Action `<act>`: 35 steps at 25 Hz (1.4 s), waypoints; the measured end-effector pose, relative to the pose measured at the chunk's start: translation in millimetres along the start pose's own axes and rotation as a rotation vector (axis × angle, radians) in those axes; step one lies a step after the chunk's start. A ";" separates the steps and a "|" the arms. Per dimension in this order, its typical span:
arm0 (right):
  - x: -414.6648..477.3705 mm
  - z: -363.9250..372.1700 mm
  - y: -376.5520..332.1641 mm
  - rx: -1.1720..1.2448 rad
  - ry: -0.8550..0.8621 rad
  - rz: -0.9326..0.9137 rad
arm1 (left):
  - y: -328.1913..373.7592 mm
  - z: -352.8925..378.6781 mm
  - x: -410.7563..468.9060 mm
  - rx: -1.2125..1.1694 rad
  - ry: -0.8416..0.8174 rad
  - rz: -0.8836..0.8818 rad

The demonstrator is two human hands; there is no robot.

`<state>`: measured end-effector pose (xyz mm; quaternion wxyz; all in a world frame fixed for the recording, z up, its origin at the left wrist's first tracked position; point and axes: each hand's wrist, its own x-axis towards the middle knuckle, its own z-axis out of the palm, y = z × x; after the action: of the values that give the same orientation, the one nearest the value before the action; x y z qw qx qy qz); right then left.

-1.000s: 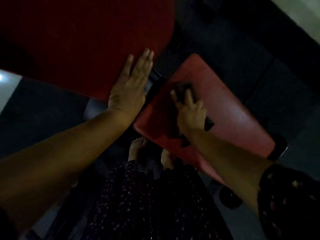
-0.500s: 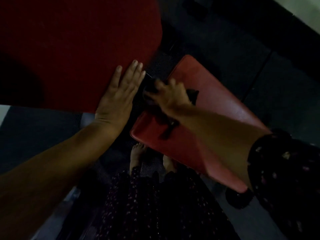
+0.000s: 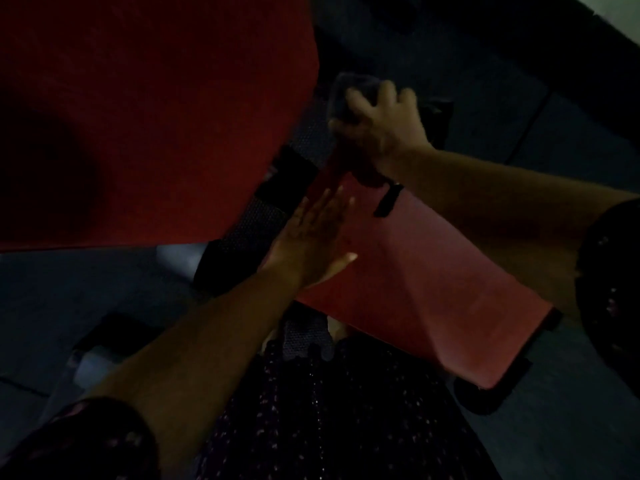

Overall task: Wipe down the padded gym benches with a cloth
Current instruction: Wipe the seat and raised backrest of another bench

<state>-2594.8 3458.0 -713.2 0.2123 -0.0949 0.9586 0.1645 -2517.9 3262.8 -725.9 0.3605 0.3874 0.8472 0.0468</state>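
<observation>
The scene is dim. A small red padded seat (image 3: 426, 289) slants from the centre to the lower right. A large dark red back pad (image 3: 156, 116) fills the upper left. My right hand (image 3: 384, 129) presses a dark cloth (image 3: 346, 98) at the seat's far end; a strip of the cloth (image 3: 386, 202) hangs below my wrist. My left hand (image 3: 311, 244) lies flat, fingers together, on the seat's near left edge. The seat's far end is hidden under my right hand and the cloth.
Black frame parts (image 3: 287, 181) and textured black foam (image 3: 242, 237) lie in the gap between the two pads. Dark floor mats (image 3: 519, 116) surround the bench. My patterned dark skirt (image 3: 329, 410) and a bare foot (image 3: 337, 329) show below the seat.
My right hand has slid the cloth from the seat's middle to its far end. My left hand has left the back pad and come down on the seat's left edge.
</observation>
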 end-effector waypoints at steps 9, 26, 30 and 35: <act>-74.2 87.7 90.0 0.602 -0.449 0.547 | -6.7 -26.3 50.0 -0.009 0.002 0.027; -180.1 117.8 80.5 0.565 -0.355 0.725 | 28.8 -24.7 95.1 0.312 0.095 0.115; -205.2 135.3 87.4 0.587 -0.504 0.979 | 48.7 -26.0 102.1 0.407 0.055 0.167; -168.3 124.5 96.3 0.804 -0.374 0.676 | 78.5 -15.3 104.7 0.427 0.088 0.115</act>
<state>-2422.1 3610.5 -719.6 0.3335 0.3373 0.8689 -0.1414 -2525.0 3392.8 -746.6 0.2296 0.5000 0.8295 -0.0962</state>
